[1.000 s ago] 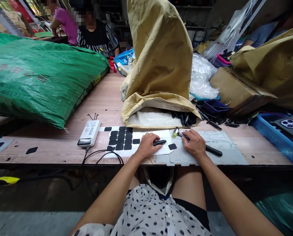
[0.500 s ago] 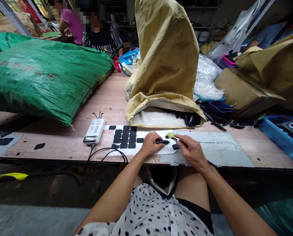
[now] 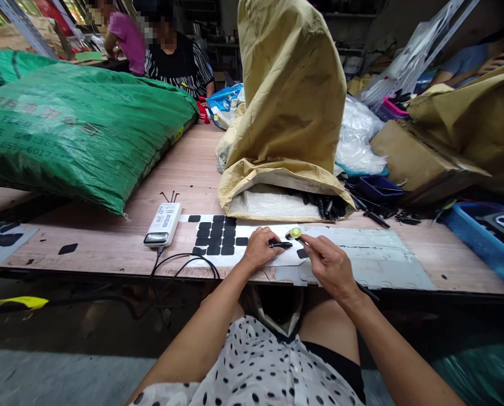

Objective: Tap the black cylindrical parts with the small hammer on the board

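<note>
Near the front edge of the table, my left hand (image 3: 260, 247) is closed around a slim black pen-like piece (image 3: 282, 245), whose end points right. My right hand (image 3: 330, 262) pinches a small metal tool with a round yellow-green disc (image 3: 295, 232) at its tip. The disc hovers just above and right of the black piece, apart from it. What the disc is made of I cannot make out. Under both hands lies a white sheet (image 3: 260, 260). To the left on it are rows of rounded black stickers (image 3: 215, 235).
A white power bank (image 3: 163, 224) with a black cable stands to the left. Behind my hands, an open brown paper sack (image 3: 286, 113) holds black parts. A green sack (image 3: 83, 129) fills the left side; a blue tray (image 3: 480, 242) sits at right. Other people sit across the table.
My hands keep their grips and have hardly moved. The view has shifted slightly. At the far right, a person's hand has come up into sight.
</note>
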{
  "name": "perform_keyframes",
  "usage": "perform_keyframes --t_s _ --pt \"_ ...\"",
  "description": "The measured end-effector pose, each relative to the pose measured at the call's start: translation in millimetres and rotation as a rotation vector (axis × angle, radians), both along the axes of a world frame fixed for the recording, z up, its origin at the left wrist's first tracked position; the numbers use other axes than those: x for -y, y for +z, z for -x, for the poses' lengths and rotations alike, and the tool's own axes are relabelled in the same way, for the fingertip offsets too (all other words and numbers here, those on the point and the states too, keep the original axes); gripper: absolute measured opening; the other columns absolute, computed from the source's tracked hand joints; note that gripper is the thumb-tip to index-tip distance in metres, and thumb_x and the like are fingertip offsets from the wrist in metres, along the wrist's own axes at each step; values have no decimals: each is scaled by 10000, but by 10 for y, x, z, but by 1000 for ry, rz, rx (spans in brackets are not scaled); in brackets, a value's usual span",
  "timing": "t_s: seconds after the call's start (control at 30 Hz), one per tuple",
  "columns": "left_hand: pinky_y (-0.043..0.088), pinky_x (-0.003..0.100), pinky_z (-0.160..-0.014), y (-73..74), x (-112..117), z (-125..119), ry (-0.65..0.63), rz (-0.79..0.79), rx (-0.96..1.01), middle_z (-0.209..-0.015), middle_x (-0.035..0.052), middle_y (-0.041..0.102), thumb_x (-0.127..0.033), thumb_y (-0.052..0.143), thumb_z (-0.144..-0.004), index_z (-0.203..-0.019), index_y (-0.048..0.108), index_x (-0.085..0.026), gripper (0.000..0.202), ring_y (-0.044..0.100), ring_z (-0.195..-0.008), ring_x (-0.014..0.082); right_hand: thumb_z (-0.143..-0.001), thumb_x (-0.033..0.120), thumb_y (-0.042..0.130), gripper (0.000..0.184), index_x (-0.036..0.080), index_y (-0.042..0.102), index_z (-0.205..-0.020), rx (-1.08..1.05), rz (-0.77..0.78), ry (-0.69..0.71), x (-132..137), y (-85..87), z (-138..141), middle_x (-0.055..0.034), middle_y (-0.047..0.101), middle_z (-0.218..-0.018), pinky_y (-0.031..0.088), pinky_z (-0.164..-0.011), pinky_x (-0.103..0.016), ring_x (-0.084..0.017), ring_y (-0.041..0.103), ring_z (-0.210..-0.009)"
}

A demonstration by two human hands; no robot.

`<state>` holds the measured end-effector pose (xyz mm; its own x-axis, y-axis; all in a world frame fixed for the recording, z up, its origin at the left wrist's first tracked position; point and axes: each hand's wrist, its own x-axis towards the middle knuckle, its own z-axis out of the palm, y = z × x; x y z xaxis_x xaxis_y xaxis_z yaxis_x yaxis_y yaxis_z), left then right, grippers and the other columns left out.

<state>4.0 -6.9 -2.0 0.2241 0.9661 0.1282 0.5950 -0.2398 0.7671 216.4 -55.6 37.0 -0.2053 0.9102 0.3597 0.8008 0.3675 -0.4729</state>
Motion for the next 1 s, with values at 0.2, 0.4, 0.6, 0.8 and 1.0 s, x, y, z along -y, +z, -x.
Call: perform_keyframes --t_s 0.2,0.4,0.6,0.8,1.0 --pt "437 338 -847 -31 -7 -2 4 -17 4 -844 11 683 -208 882 -705 -813 749 -201 172 593 -904 209 -1007 279 523 339 308 718 -1282 62 -15 -61 17 -19 -88 -5 711 -951 476 -751 -282 -168 672 -876" --pt "437 337 -835 -64 -3 9 -13 -44 19 -846 5 669 -205 863 -713 -820 733 -206 168 585 -897 206 -960 294 585 305 291 741 -1222 91 -89 -203 -309 -91 -355 -16 728 -1018 470 -813 -308 -194 661 -946" --pt "434 349 -833 -40 -2 11 -20 -31 -20 -891 5 681 -209 848 -717 -849 700 -215 198 584 -920 219 -928 260 580 285 255 763 -1146 195 -140 -224 -618 -419 -681 -50 703 -962 448 -861 -347 -229 607 -962" --pt "435 359 -841 5 6 5 -26 -16 -46 -922 8 689 -206 829 -730 -868 674 -222 208 585 -943 231 -977 307 530 318 237 736 -1209 271 -212 -206 -617 -597 -781 -73 674 -958 406 -813 -351 -225 562 -905" --pt "436 376 -860 22 8 10 -34 -7 -65 -938 4 698 -193 814 -741 -866 658 -224 202 578 -949 233 -978 297 529 308 236 727 -1206 289 -186 -224 -621 -581 -746 -69 652 -961 396 -809 -341 -220 545 -915"
